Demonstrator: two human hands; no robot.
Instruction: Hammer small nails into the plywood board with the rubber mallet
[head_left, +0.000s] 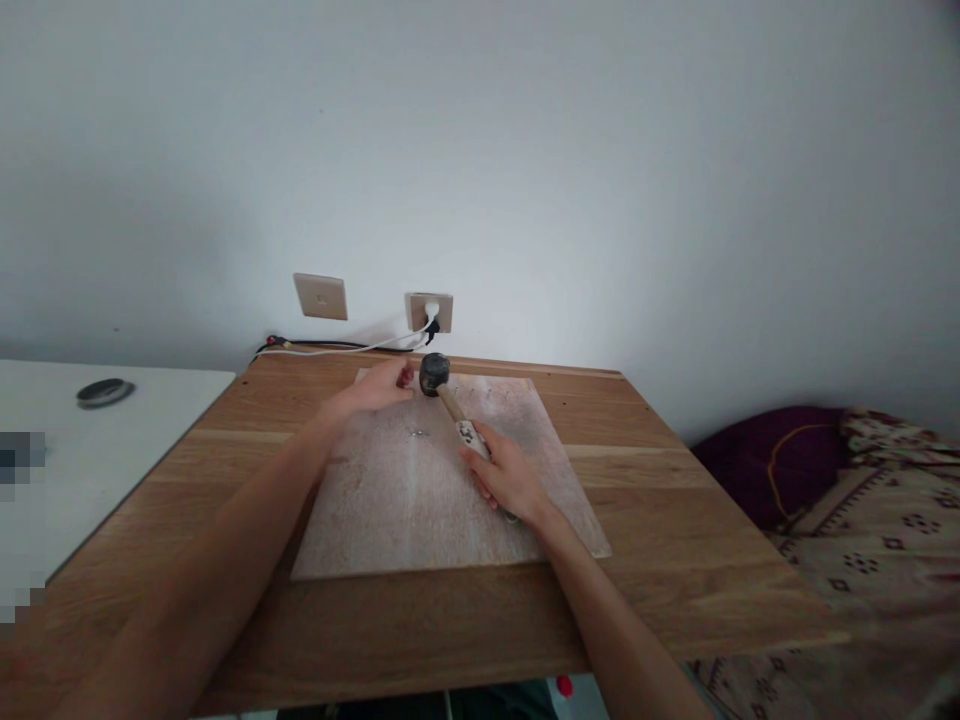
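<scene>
My right hand (pixel 506 478) is closed around the wooden handle of a hammer (pixel 447 395) with a dark head, which points toward the far edge of a pale plywood board (pixel 390 520). My left hand (pixel 375 388) rests on the far part of the board right beside the hammer head, its fingers pinched together on something too small to make out. A few small metal bits that look like nails (pixel 418 433) lie on the board between my hands.
The board lies on a wooden table (pixel 675 560) against a white wall with two sockets (pixel 430 311) and cables. A white table (pixel 90 450) with a dark round object (pixel 104 392) stands to the left. Patterned bedding (pixel 862 540) lies to the right.
</scene>
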